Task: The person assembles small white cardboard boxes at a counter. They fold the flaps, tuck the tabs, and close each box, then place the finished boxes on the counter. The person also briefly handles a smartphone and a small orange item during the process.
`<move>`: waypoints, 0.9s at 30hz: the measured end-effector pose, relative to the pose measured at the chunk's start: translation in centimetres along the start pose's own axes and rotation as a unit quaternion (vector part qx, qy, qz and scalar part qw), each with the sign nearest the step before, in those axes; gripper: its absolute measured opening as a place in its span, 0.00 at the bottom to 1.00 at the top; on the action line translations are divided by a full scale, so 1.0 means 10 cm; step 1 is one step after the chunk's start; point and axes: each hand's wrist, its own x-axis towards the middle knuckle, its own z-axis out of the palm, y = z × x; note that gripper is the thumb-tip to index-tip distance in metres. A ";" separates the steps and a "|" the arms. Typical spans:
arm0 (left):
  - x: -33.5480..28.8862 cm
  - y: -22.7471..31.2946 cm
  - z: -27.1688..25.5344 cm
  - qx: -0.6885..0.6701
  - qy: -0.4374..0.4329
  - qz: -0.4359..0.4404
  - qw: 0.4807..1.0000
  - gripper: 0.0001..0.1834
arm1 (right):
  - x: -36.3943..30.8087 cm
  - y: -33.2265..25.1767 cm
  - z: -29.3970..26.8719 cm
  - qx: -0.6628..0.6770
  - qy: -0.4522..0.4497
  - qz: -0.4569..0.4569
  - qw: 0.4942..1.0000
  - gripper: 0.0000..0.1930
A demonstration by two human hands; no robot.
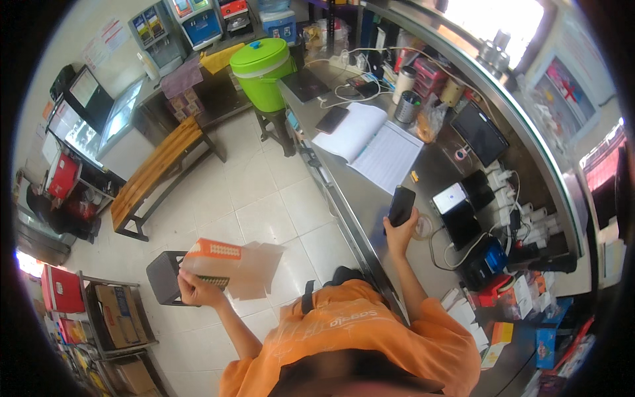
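My left hand (197,290) is closed on some flat, pale brown paper packaging (254,264) with orange and dark green printed parts, held out over the floor. Whether it is one piece or several I cannot tell. My right hand (401,233) grips a black smartphone (401,204), upright above the metal counter (370,215). Right beside that hand lies a roll of clear tape (423,227). Beyond the phone, an open notebook (387,149) with lined pages rests on the counter, a second dark phone (332,120) lying on its upper left page.
On the counter's right are several more phones (461,225), a tablet (479,132), chargers and tangled cables. A mesh pen cup (407,107) stands behind the notebook. A dark stool (165,278), a wooden bench (159,169) and a green drink cooler (264,76) stand to the left.
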 end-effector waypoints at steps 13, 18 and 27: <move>0.72 -0.83 0.89 0.110 0.138 -0.030 0.984 0.25 | 1.99 -0.19 2.20 -0.288 0.140 -0.021 0.947 0.30; 1.37 -0.67 2.02 0.131 0.071 0.019 0.989 0.27 | 3.33 -0.36 3.51 -0.029 0.115 -0.081 0.990 0.24; 1.87 -0.58 3.53 0.292 -0.071 0.260 0.918 0.20 | 4.86 -0.13 4.73 -0.120 0.035 -0.033 0.992 0.18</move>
